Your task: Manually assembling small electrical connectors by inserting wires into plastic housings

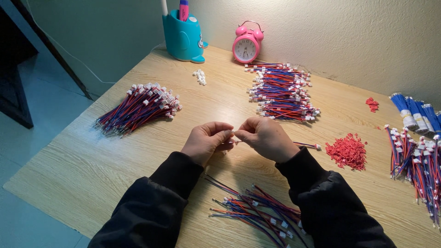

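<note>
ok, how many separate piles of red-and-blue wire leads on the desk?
4: far left, back centre by the pink clock, right edge, partly cut off, and near edge between the sleeves. More may lie out of frame.

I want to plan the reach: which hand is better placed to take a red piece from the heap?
Right. The right hand is beside the heap of red pieces; the left hand would have to cross over it. Both pinch one thin wire.
</note>
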